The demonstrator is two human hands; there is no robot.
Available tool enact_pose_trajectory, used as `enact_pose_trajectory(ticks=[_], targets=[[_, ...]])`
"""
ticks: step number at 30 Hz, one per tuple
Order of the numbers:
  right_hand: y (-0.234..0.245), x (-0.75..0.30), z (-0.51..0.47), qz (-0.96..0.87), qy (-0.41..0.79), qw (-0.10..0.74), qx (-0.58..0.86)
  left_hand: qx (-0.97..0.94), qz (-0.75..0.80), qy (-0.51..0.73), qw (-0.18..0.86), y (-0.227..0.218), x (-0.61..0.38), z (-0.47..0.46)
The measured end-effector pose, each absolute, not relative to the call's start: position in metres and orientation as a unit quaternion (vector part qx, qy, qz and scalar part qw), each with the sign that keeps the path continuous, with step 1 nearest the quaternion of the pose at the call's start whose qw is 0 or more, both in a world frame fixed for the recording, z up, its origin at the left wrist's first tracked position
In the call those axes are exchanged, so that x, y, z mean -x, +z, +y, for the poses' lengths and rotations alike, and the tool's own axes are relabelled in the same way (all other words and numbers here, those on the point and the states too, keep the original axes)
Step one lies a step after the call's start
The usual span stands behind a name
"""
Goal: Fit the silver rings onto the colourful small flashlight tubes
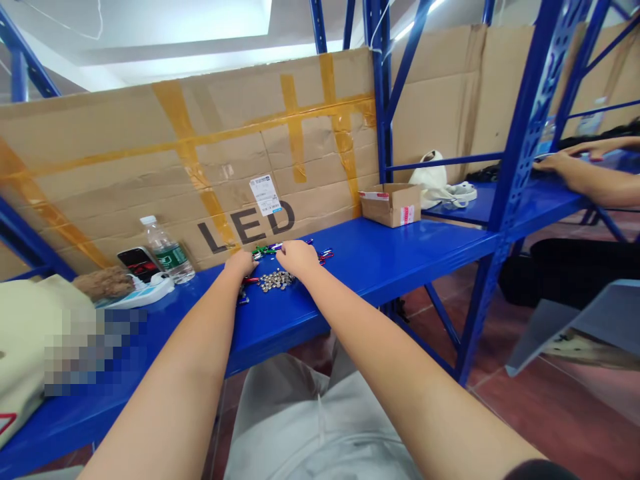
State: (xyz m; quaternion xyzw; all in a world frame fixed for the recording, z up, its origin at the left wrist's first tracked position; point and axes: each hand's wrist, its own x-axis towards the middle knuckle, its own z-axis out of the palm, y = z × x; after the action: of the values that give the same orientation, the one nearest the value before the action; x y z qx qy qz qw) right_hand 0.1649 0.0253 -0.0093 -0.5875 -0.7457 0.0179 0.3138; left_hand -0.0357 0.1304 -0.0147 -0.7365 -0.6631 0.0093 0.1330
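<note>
My left hand (pixel 241 265) is curled low over the blue shelf, its fingertips beside small green and silver metal pieces (pixel 257 255). My right hand (pixel 300 259) is also closed, knuckles up, close to small green and purple pieces (pixel 270 249). What either hand pinches is too small to make out. Between them, nearer to me, lies a pile of small round silvery pieces (pixel 277 281). A red piece (pixel 251 281) sits at the pile's left side. Right of my right hand are thin red and blue pieces (pixel 325 255), perhaps small clips.
A cardboard panel (pixel 225 153) backs the blue shelf (pixel 395 257). On the left stand a water bottle (pixel 170 252), a phone (pixel 140 263), a power strip (pixel 145 292) and a pale bag (pixel 35 340). An open carton (pixel 393 205) is near the blue post (pixel 520 127). Another person's hands (pixel 565 163) are far right.
</note>
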Motion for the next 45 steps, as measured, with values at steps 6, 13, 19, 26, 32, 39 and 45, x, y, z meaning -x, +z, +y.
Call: enact_pose_trajectory(ticks=[6, 13, 19, 26, 32, 39, 45], targets=[[-0.014, -0.163, 0.027, -0.758, 0.015, 0.320, 0.569, 0.737, -0.660, -0.004, 0.145, -0.004, 0.036, 0.113], [-0.022, -0.160, 0.036, -0.800, 0.019, 0.417, 0.431, 0.826, -0.509, -0.241, 0.015, 0.009, 0.035, 0.060], [-0.020, -0.159, 0.036, -0.806, 0.084, 0.399, 0.430, 0.838, -0.438, -0.308, -0.107, 0.002, 0.027, 0.027], [-0.018, -0.159, 0.031, -0.797, 0.100, 0.380, 0.459, 0.826, -0.478, -0.298, -0.024, 0.006, 0.026, 0.023], [-0.020, -0.157, 0.032, -0.801, 0.088, 0.412, 0.424, 0.826, -0.475, -0.302, -0.037, 0.004, 0.025, 0.022], [-0.021, -0.155, 0.032, -0.843, 0.069, 0.334, 0.416, 0.823, -0.460, -0.321, -0.091, 0.008, 0.020, 0.018], [-0.019, -0.155, 0.029, -0.848, 0.095, 0.346, 0.390, 0.827, -0.429, -0.356, -0.076, 0.010, 0.017, 0.011]])
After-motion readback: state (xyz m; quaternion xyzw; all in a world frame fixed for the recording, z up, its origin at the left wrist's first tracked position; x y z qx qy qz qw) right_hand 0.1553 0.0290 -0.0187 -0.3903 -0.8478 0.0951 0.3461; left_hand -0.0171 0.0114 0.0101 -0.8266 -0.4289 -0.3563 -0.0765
